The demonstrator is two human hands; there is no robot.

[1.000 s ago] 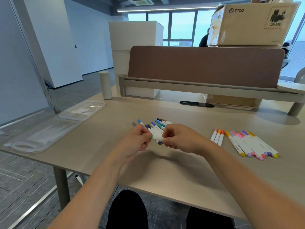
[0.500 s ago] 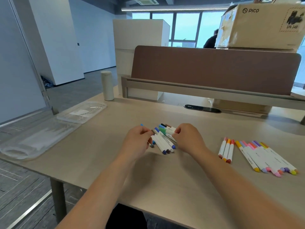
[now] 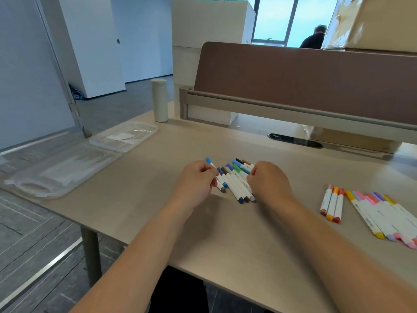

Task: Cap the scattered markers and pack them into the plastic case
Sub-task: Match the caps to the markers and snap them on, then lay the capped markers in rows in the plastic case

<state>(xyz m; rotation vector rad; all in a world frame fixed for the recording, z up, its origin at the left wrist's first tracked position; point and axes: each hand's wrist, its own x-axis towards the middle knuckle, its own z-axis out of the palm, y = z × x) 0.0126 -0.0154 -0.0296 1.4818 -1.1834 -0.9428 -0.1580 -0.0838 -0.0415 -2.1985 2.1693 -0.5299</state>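
Note:
A bunch of white markers (image 3: 237, 182) with blue, green, brown and black caps lies at the middle of the desk. My left hand (image 3: 195, 184) sits at the bunch's left side, fingers curled, pinching a light-blue-capped marker (image 3: 208, 161) that sticks out beyond its knuckles. My right hand (image 3: 268, 181) has its fingers curled against the right side of the bunch; whether it holds one is hidden. Further right lie three red and orange markers (image 3: 331, 204) and a row of pastel markers (image 3: 383, 216). The clear plastic case (image 3: 65, 170) lies open at the desk's left end.
A pale cylindrical bottle (image 3: 159, 100) stands at the back left, beside the brown divider panel (image 3: 293, 82). A black cable slot (image 3: 295, 141) sits in the desk behind the markers. A cardboard box (image 3: 374, 21) rests on top, and a person (image 3: 312, 39) is far behind.
A second ago both hands held one marker above the bunch. They have since come down and apart, and now flank the bunch on the desk. The camera has moved closer.

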